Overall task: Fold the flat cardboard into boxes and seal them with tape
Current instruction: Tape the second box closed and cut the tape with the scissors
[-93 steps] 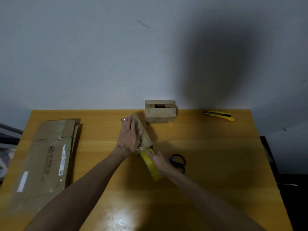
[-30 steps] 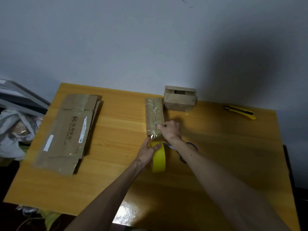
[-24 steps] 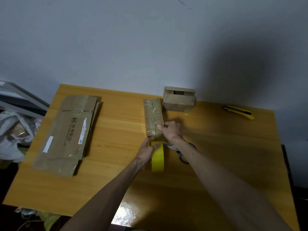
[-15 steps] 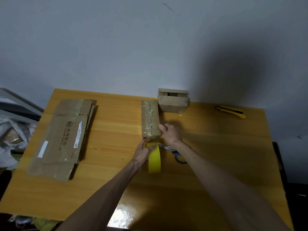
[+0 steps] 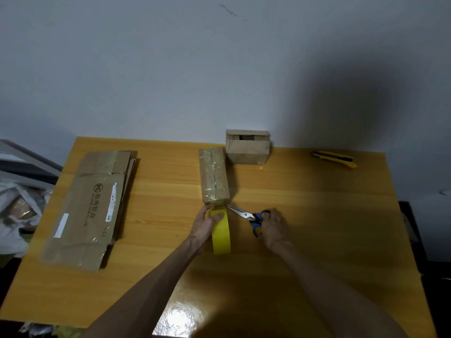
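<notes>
A person's left hand [image 5: 203,224] grips a roll of yellow tape [image 5: 220,231] standing on edge near the middle of a wooden bench [image 5: 317,215], fingers [image 5: 217,217] curled over the top of the roll, which sits just beside the near end of a long, narrow cardboard box [image 5: 214,175] with shiny clear tape along its top seam. The right hand [image 5: 273,226] closes its fingers around the blue handles of a pair of scissors [image 5: 249,215], whose blades point toward the gap between roll and box; whether the blades touch the tape cannot be told. A second, shorter cardboard box [image 5: 247,147] stands against the far edge, touching or just beside the long box's far end. A stack of flat cardboard [image 5: 90,208] lies along the left edge, and a yellow utility knife [image 5: 334,159] rests near the far right corner.
</notes>
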